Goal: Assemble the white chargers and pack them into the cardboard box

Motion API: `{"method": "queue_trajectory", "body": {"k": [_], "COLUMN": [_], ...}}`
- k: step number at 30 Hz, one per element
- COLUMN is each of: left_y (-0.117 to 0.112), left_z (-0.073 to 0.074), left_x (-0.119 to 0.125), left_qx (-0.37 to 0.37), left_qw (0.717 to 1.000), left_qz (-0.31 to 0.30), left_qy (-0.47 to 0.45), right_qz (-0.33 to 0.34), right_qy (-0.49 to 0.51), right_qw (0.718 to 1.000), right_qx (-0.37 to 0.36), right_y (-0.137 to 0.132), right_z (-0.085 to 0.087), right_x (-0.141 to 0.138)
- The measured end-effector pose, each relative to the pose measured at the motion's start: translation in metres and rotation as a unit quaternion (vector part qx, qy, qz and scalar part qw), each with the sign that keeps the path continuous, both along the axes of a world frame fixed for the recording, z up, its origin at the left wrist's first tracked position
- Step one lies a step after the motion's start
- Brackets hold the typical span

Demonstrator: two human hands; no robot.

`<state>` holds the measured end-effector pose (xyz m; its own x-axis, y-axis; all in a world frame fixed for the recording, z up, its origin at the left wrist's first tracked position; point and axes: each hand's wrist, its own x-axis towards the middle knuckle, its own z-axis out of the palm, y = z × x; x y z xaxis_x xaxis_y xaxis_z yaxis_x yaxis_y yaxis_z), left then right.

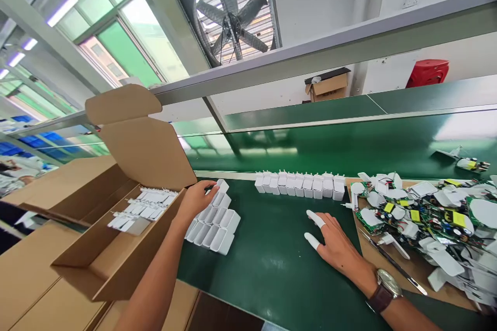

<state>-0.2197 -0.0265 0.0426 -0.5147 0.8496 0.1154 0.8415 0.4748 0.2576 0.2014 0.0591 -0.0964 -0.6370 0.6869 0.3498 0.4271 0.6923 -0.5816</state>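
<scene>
My left hand [196, 199] is at the far end of a group of open, hollow white plastic cases [212, 225], its thumb and fingers curled at one of the farthest cases [222, 185]. Part of that grip is hidden. My right hand [334, 240] is over the green tabletop, fingers spread and holding nothing. White finger cots cover two of its digits. Beyond it runs a row of white cases [298, 186] with small pins on top. Right of that hand lies a heap of green circuit boards [430, 217] with white plastic parts.
An open cardboard box [143, 258] on the left holds several white units [145, 207]. Metal tweezers [392, 261] lie on a cardboard sheet beside the boards. A loose board [469, 164] lies at the back right. A metal beam [310, 57] crosses beyond the table, below a large fan [231, 18].
</scene>
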Motion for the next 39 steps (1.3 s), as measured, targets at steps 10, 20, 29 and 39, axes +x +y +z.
{"method": "queue_trajectory", "body": {"k": [10, 20, 29, 39], "left_y": [0.07, 0.014, 0.044, 0.038], "left_z": [0.0, -0.013, -0.072, -0.111], "left_x": [0.004, 0.142, 0.193, 0.188], "left_qx": [-0.007, 0.051, 0.081, 0.17], "left_qw": [0.999, 0.959, 0.921, 0.903], "left_qz": [0.034, -0.276, -0.364, -0.322], "left_qy": [-0.004, -0.048, -0.113, -0.23], "right_qz": [-0.006, 0.014, -0.023, -0.309], "right_qy": [0.016, -0.026, -0.106, -0.371], "right_qw": [1.0, 1.0, 0.99, 0.873], "right_qx": [0.002, 0.004, 0.086, 0.075], "right_y": [0.0, -0.004, 0.002, 0.05], "right_z": [0.0, 0.013, 0.068, 0.142], "right_x": [0.0, 0.002, 0.022, 0.103]}}
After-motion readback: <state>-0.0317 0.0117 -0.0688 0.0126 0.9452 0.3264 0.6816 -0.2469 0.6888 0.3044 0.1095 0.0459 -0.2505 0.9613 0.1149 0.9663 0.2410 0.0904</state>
